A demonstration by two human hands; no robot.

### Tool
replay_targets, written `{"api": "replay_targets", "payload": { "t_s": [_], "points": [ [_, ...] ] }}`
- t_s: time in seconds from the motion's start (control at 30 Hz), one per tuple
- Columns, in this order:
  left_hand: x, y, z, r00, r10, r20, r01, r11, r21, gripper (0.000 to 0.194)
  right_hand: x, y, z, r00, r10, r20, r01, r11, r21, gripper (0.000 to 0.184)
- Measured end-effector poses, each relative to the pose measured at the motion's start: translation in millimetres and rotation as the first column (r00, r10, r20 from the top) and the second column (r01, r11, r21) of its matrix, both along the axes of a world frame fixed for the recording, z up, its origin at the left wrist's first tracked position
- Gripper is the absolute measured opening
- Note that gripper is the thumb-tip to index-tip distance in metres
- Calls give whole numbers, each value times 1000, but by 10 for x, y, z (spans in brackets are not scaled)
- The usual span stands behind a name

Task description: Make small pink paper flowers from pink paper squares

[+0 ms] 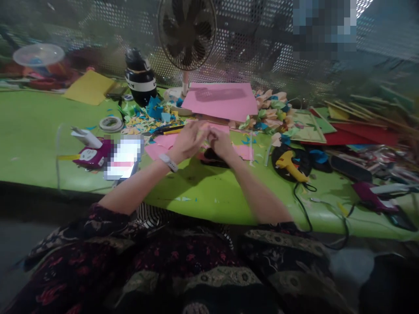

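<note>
My left hand (192,138), with a pale band on its wrist, reaches in over the table. Its fingers are drawn together and meet those of my right hand (220,140). The right hand is curled closed, with thumb and fingers bent inward. Whatever lies between the fingertips is too small and blurred to make out. Pink paper pieces (163,145) lie beneath and beside both hands. Just under my right hand is a dark object (212,160), partly covered. A yellow-and-black tool (170,130), perhaps a cutter, rests by my left hand.
Behind the hands lie a pink sheet (222,99), paper scraps (140,120) and folded paper flowers (275,109). A fan (187,32) stands at the back. To the left are a tape roll (111,124) and phone (126,157); to the right, a yellow glue gun (291,165) with its cord.
</note>
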State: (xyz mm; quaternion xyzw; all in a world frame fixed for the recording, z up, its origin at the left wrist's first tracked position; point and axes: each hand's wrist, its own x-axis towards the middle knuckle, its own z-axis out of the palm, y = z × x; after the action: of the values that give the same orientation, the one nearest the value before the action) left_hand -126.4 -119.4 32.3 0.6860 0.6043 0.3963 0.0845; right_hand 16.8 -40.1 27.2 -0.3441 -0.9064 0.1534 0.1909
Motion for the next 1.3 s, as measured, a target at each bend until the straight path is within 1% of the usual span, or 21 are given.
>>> {"api": "replay_targets", "payload": {
  "t_s": [0.03, 0.07, 0.1, 0.13, 0.17, 0.2, 0.23, 0.27, 0.3, 0.37, 0.43, 0.53, 0.63, 0.7, 0.73, 0.8, 0.9, 1.0, 1.1, 1.2, 1.3],
  "points": [
    [-52, -62, 33, 995, 82, 62, -80, 996, -34, 36, 100, 1, 119, 1000, -1, -10, 0, 998, -55, 36],
    [-100, -120, 58, 987, 115, 113, -100, 987, -129, 31, 204, 1, 241, 999, 38, 2, -37, 993, -113, 35],
    [-140, -170, 73, 976, 107, 190, -53, 962, -267, 28, 305, -1, 354, 997, 76, 20, -71, 982, -176, 37],
    [-168, -211, 78, 953, 79, 291, 54, 905, -423, 26, 395, -4, 451, 992, 117, 53, -101, 965, -243, 40],
    [-185, -239, 72, 915, 65, 399, 178, 821, -542, 25, 468, -9, 523, 981, 171, 96, -134, 942, -307, 43],
    [-189, -256, 55, 866, 62, 497, 298, 733, -612, 23, 518, -14, 567, 962, 230, 146, -164, 916, -366, 44],
    [-183, -262, 28, 819, 78, 569, 384, 664, -642, 20, 544, -19, 584, 943, 274, 187, -179, 897, -405, 44],
    [-168, -258, -8, 780, 95, 619, 430, 636, -640, 16, 549, -24, 577, 925, 300, 232, -181, 887, -424, 43],
    [-148, -247, -49, 752, 121, 648, 449, 626, -638, 12, 537, -29, 553, 908, 311, 279, -173, 888, -426, 41],
    [-103, -213, -137, 698, 176, 694, 455, 640, -620, 13, 484, -44, 488, 882, 304, 359, -155, 909, -388, 34],
    [-67, -181, -214, 664, 195, 721, 454, 662, -597, 19, 433, -68, 443, 868, 291, 401, -159, 930, -330, 28],
    [-56, -165, -266, 679, 152, 718, 454, 682, -574, 23, 423, -108, 450, 864, 291, 412, -184, 942, -279, 26],
    [-121, -186, -214, 717, 90, 691, 458, 687, -565, 23, 504, -107, 516, 858, 305, 414, -199, 940, -279, 27],
    [-207, -203, -139, 721, 32, 692, 483, 693, -535, 22, 580, -71, 574, 883, 272, 382, -193, 953, -234, 30],
    [-258, -207, -101, 718, -5, 696, 500, 699, -511, 21, 609, -44, 605, 903, 237, 357, -177, 965, -192, 32],
    [-356, -204, -44, 717, -60, 694, 495, 744, -448, 18, 623, 30, 658, 942, 143, 303, -121, 988, -91, 36],
    [-452, -182, -24, 729, -60, 682, 446, 798, -405, 16, 487, 179, 685, 961, 3, 278, -15, 999, 41, 38],
    [-469, -170, -51, 719, -32, 695, 429, 806, -407, 19, 231, 352, 614, 938, -90, 334, 54, 992, 114, 39],
    [-451, -167, -74, 672, -14, 740, 468, 783, -410, 22, 8, 516, 461, 912, -120, 392, 77, 989, 125, 40],
    [-440, -157, -88, 616, 2, 787, 502, 769, -395, 23, -107, 641, 299, 899, -116, 423, 77, 991, 108, 43],
    [-444, -142, -103, 612, 0, 791, 490, 785, -379, 19, -132, 689, 213, 907, -115, 406, 73, 990, 118, 44]
  ]
}}
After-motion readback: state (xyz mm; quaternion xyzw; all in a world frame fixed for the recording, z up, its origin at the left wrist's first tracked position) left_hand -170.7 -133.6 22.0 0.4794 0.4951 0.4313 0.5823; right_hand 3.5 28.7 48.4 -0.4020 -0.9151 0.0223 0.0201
